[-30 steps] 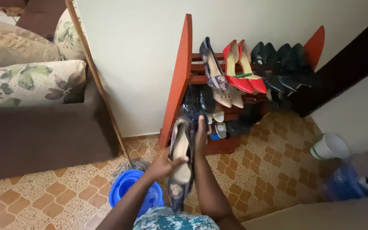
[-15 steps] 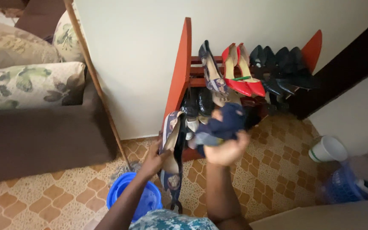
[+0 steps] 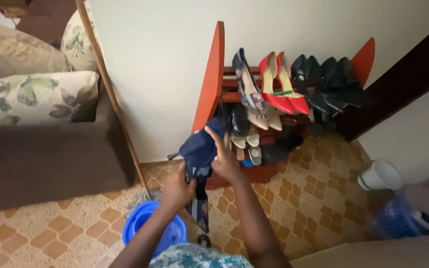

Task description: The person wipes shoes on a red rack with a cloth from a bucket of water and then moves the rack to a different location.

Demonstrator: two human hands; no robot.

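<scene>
A: Hands first. Where are they?

B: Both meet in front of the red wooden shoe rack (image 3: pixel 208 79), low in the head view. The left hand (image 3: pixel 176 190) is closed around the middle of a patterned high-heeled shoe (image 3: pixel 199 211), whose dark blue printed end hangs down below the fist, toe or heel I cannot tell.

A: And the right hand (image 3: pixel 226 164)?

B: It presses a dark blue cloth (image 3: pixel 198 147) against the upper part of that same shoe, fingers curled over the fabric. The cloth covers the shoe's top, so shoe and cloth sit between the two hands, touching both.

A: So the shoe is off the rack?

B: Yes, held in the air just before the rack's left side panel, above the patterned tiled floor (image 3: pixel 294 198).

A: What is around it?

B: A blue bucket (image 3: pixel 147 228) stands on the floor just below the left forearm. On the rack's top shelf lie a matching patterned heel (image 3: pixel 248 84), a pair of red heels (image 3: pixel 280 87) and several black shoes (image 3: pixel 328 84); lighter shoes sit on the shelf beneath. A wooden stick (image 3: pixel 110 89) leans against the wall by a brown sofa (image 3: pixel 45 154) with floral cushions. To the right, a white cup (image 3: pixel 379 174) lies tipped on the floor.
</scene>
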